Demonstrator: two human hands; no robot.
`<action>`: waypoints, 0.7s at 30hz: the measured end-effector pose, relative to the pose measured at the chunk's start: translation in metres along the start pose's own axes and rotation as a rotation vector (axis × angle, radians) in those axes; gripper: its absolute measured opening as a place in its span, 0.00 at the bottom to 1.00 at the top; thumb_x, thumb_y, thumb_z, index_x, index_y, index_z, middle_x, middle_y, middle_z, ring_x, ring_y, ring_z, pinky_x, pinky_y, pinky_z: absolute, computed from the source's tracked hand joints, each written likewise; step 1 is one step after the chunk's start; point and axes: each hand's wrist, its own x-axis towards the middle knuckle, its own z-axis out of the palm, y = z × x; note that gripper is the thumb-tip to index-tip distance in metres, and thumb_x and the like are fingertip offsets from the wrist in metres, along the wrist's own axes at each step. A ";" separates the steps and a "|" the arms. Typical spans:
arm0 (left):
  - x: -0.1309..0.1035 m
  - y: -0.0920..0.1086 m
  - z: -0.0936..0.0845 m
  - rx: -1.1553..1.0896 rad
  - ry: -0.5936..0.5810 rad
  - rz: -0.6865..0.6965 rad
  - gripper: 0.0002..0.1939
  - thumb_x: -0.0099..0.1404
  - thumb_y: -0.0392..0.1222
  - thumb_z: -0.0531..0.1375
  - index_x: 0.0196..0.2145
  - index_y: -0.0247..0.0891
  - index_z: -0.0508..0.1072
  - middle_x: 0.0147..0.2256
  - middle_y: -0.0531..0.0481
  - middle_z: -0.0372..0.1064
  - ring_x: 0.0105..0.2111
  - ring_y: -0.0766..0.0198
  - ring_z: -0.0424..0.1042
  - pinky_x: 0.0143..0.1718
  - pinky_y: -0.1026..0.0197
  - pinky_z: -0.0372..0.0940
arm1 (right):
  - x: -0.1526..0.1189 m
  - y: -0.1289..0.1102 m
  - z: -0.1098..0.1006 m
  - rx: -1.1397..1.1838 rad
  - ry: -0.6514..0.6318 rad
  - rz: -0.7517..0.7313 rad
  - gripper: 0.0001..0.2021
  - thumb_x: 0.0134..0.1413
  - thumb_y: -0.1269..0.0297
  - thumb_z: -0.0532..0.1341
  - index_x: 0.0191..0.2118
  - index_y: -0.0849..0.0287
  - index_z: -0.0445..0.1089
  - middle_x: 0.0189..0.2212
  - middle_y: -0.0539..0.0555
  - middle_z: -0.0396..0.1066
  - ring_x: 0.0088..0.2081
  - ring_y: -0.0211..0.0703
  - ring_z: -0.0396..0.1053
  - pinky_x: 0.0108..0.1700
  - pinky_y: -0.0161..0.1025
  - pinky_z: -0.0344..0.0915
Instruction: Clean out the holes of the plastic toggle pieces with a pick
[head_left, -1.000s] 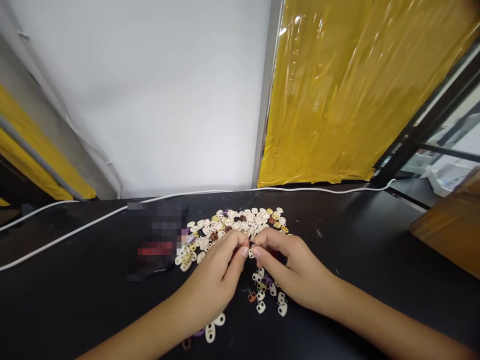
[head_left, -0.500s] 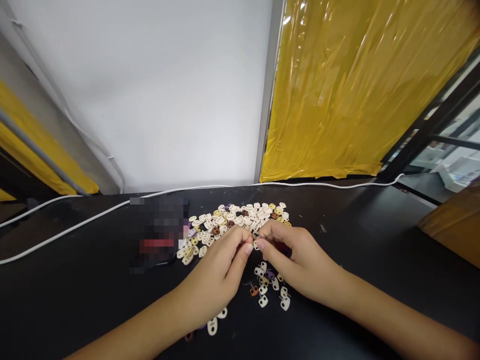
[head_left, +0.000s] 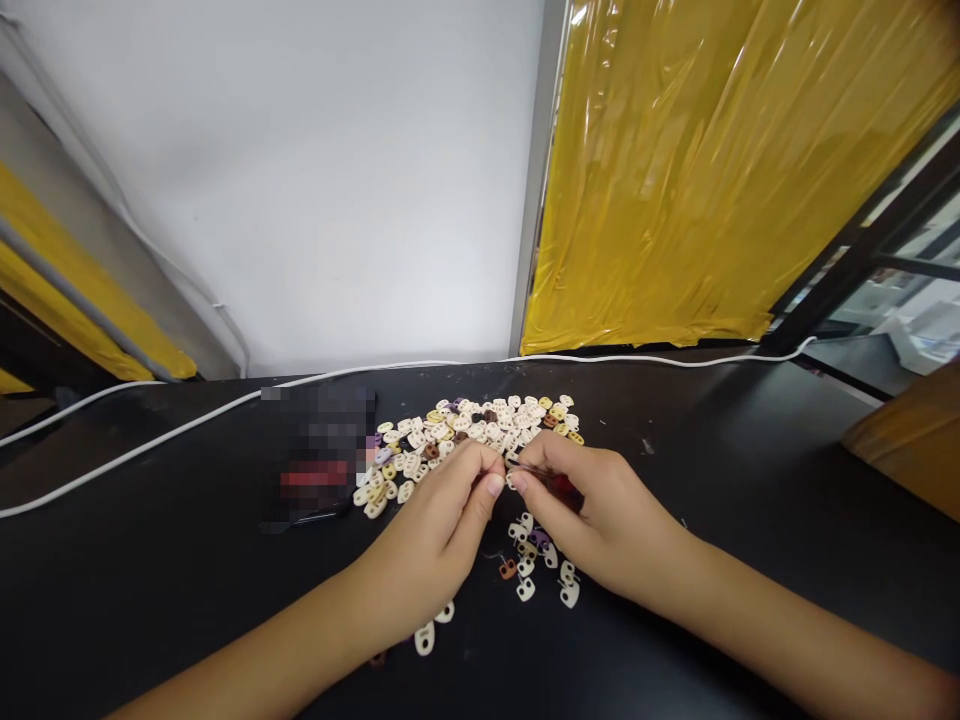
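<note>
My left hand (head_left: 457,510) is closed in a pinch, thumb against forefinger, right by the fingertips of my right hand; what it pinches is hidden. My right hand (head_left: 589,510) is closed round a slim tool with a dark red handle (head_left: 561,487), mostly covered by the fingers. A small white piece (head_left: 511,480) shows at the meeting fingertips. Behind both hands lies a heap of small two-holed plastic pieces (head_left: 495,425), mostly cream, some yellow, brown and purple. Nearer me, several similar pieces with thin pins (head_left: 525,590) lie below my right hand.
A few loose pieces (head_left: 424,638) lie beside my left forearm. A dark, blurred-out object (head_left: 319,460) sits left of the heap on the black table (head_left: 187,600). A white cable (head_left: 150,465) runs along the back edge. A brown box (head_left: 911,440) stands at the right.
Both hands stay together at nearly the same spot, with only slight finger movement. The camera view has shifted slightly, and the pieces on the table lie as before.
</note>
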 end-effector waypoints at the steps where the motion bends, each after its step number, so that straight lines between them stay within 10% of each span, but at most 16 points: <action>1: 0.000 0.001 0.000 -0.005 0.000 -0.007 0.13 0.77 0.42 0.44 0.34 0.41 0.60 0.32 0.52 0.60 0.34 0.60 0.61 0.36 0.57 0.57 | 0.000 0.000 0.001 0.019 0.004 0.004 0.06 0.63 0.66 0.56 0.34 0.57 0.65 0.23 0.45 0.62 0.24 0.36 0.60 0.29 0.35 0.56; 21: -0.004 -0.011 0.002 -0.201 0.171 -0.107 0.14 0.77 0.39 0.44 0.44 0.44 0.68 0.30 0.56 0.60 0.31 0.64 0.61 0.35 0.58 0.59 | 0.010 0.003 0.003 0.578 -0.051 0.276 0.16 0.65 0.55 0.58 0.28 0.59 0.66 0.24 0.48 0.65 0.22 0.32 0.52 0.24 0.34 0.51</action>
